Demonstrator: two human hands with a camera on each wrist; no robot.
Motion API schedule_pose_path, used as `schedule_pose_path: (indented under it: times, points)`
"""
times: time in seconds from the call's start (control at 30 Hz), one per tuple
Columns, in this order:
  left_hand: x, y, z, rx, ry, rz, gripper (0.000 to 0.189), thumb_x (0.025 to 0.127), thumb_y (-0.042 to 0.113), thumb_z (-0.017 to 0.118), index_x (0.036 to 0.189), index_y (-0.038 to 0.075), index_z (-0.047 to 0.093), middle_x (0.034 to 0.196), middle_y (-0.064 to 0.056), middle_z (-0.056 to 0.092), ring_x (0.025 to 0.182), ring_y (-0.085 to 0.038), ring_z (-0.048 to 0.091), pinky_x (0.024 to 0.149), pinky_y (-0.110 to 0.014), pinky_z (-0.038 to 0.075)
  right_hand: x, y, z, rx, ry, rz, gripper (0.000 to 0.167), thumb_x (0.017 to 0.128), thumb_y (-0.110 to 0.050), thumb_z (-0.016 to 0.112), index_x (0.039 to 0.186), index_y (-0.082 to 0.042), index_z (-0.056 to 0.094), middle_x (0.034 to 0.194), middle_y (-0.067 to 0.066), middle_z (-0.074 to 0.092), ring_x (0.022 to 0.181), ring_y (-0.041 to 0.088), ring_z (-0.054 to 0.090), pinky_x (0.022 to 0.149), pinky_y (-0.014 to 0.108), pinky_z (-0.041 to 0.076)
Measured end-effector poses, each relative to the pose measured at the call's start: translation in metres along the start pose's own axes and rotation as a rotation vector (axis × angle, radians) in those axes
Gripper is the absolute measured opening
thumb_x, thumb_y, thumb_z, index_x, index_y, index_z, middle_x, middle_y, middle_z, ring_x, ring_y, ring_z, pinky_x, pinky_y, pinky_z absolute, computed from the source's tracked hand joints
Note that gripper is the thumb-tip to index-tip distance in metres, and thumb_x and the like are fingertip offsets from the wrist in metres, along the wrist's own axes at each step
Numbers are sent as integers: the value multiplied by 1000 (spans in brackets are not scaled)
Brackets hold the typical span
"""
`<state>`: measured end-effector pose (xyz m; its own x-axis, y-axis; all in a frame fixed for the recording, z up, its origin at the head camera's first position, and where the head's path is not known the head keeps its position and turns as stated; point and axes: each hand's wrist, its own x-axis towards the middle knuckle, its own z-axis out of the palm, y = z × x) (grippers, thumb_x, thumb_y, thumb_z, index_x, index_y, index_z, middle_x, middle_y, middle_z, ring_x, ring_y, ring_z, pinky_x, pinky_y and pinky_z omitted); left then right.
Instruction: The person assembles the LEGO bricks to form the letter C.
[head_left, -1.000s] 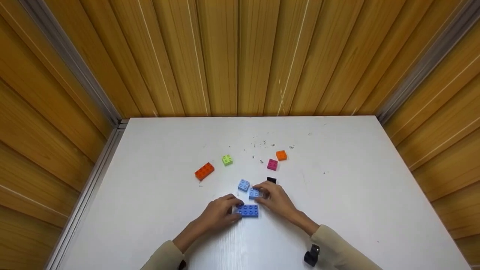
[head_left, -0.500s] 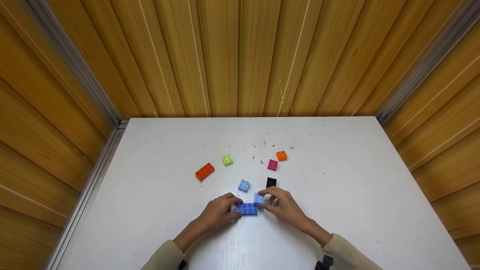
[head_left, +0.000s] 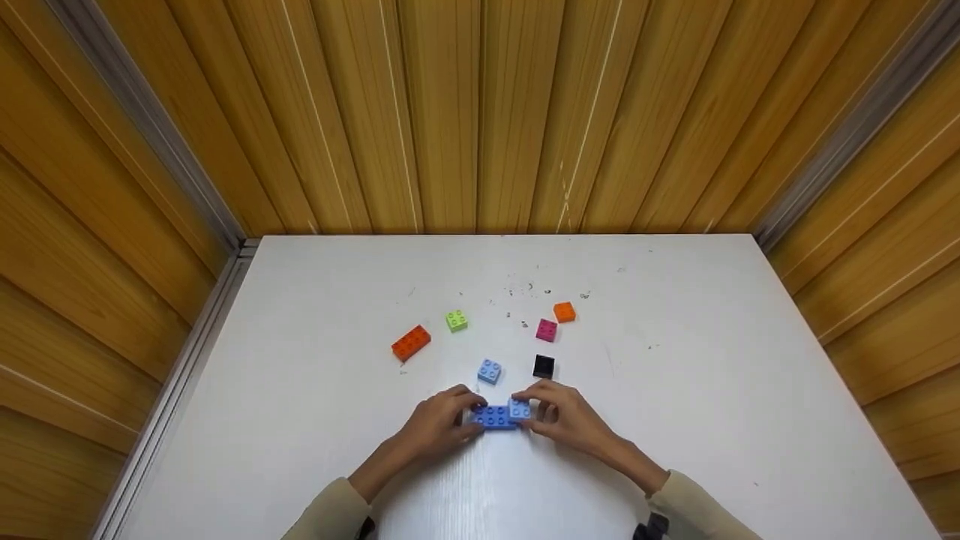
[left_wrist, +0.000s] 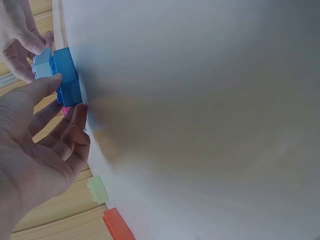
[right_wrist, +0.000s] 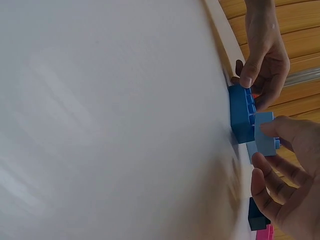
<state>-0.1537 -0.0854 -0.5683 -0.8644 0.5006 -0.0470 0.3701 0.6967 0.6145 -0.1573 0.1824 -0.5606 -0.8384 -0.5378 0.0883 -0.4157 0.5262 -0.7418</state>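
Note:
My left hand (head_left: pixel 439 424) pinches the left end of a long dark blue building brick (head_left: pixel 495 418) lying studs-up on the white table. A smaller light blue brick (head_left: pixel 519 409) is pinched between the thumb and fingers of my right hand (head_left: pixel 566 416), over the right end of the dark blue one. In the right wrist view this light blue brick (right_wrist: pixel 265 134) sits right at the studs of the dark blue brick (right_wrist: pixel 240 114), jutting a little past its end. Behind them stands a second light blue brick (head_left: pixel 489 371).
Beyond the hands on the table (head_left: pixel 675 390) lie a black brick (head_left: pixel 544 366), a magenta brick (head_left: pixel 547 330), an orange brick (head_left: pixel 564 312), a lime green brick (head_left: pixel 456 321) and a long red-orange brick (head_left: pixel 411 343). Wood-look panels (head_left: pixel 480 112) wall the back and sides.
My right hand has carried the light blue brick from behind the dark blue brick onto its right end, uncovering the black brick. The left hand has stayed at the dark blue brick.

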Motion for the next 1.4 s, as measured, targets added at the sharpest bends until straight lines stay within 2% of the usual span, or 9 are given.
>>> schedule_pose_path:
  times: [0.27,0.47,0.7,0.93,1.17,1.3,1.4]
  points:
    - [1,-1,0,-29,-8,-8,35,94,26,75,126,13,71,116,-4,69,83,-7,53,72,-20,46,0,-4,1,-9,-22,13,42,84,-8,81,124,-14,73,114,4,70,88,19,64,73,20,53]
    - [1,-1,0,-36,-6,-7,34,94,25,75,126,14,71,117,-4,69,84,-8,53,72,-20,46,2,-6,2,-49,-28,47,41,84,-11,82,123,-16,75,111,2,68,83,10,60,70,19,51]
    - [2,1,0,-70,-10,-18,32,91,22,77,121,11,73,113,-1,68,84,-10,55,71,-19,45,3,-4,3,-26,-19,49,37,82,-11,84,118,-14,76,108,2,68,81,16,61,69,21,50]
    - [2,1,-2,-70,-18,-32,32,91,23,77,121,12,73,113,-1,69,85,-10,55,72,-20,45,3,-5,6,-29,-8,58,39,82,-10,84,120,-16,74,109,0,68,85,13,62,71,21,51]
    - [4,-1,-4,-48,-32,-11,35,92,25,76,124,13,72,114,-2,68,84,-8,53,73,-20,45,3,-5,16,-59,39,17,42,81,-12,85,119,-14,68,107,-1,65,86,16,65,75,25,54]
    - [5,-4,-10,-55,-69,17,36,92,24,77,125,12,71,112,-2,69,82,-9,53,71,-20,45,7,-5,17,-66,51,36,42,78,-13,87,117,-15,71,103,-2,65,84,16,63,74,24,54]
    - [5,-9,-16,-89,-82,39,38,93,23,75,128,11,69,110,-4,70,86,-12,57,75,-21,48,8,-4,19,-63,48,46,40,78,-15,88,116,-16,73,101,-3,65,82,15,62,72,21,51]
